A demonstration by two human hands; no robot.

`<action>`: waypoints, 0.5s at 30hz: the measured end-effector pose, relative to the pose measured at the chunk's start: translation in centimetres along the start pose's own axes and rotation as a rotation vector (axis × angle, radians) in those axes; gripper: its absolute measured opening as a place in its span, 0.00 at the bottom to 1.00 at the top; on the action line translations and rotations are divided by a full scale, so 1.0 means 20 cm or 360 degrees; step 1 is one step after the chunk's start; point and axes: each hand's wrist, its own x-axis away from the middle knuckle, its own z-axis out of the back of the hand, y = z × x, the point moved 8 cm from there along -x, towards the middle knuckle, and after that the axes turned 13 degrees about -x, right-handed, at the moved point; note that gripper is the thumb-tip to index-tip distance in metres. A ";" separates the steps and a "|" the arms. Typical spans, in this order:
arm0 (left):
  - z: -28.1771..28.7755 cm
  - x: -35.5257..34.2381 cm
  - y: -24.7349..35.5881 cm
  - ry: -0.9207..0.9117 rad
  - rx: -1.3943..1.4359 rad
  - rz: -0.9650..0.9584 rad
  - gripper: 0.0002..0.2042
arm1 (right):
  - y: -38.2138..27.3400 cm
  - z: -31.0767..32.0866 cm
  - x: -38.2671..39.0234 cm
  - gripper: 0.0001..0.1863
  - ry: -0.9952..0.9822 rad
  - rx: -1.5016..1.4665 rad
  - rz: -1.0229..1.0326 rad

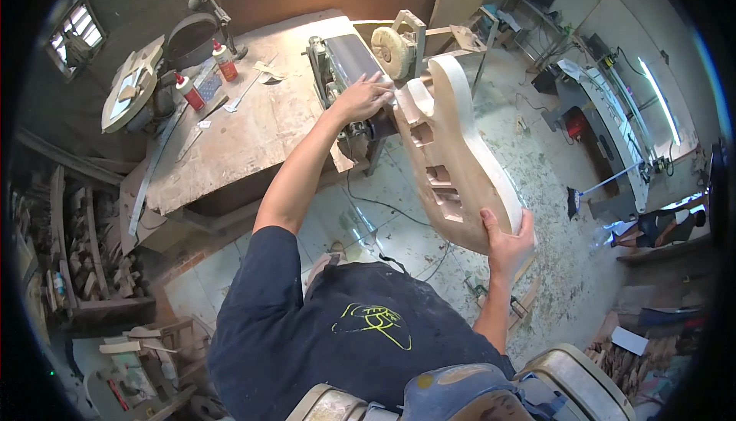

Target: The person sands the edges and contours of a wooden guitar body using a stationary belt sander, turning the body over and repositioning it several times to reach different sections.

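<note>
An unpainted wooden electric guitar body, with several cut-out cavities in its face, is held up off the floor to the right of the bench. My right hand grips its lower edge, thumb on the face and fingers behind the rim. My left hand reaches over the belt sander, fingers stretched out and apart. Its fingertips come close to the body's upper left corner; whether they touch it I cannot tell. The guitar body's far end stands near the sander's end and a round wheel.
Glue bottles, a long metal ruler and paper scraps lie on the wooden bench. Another guitar body rests at the far left. Cables and shavings cover parts of the floor. A person is at the far right.
</note>
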 end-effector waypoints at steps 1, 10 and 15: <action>-0.02 -0.01 0.01 -0.0064 0.0043 -0.0090 0.22 | -0.03 -0.02 0.00 0.26 -0.0006 0.0016 0.0001; 0.02 -0.13 -0.16 -0.0300 0.0044 -0.0086 0.29 | -0.02 -0.28 0.02 0.28 -0.0039 0.0161 -0.0069; 0.03 -0.16 -0.16 -0.0425 0.0058 -0.0169 0.30 | -0.03 -0.28 0.03 0.28 0.0013 0.0122 -0.0057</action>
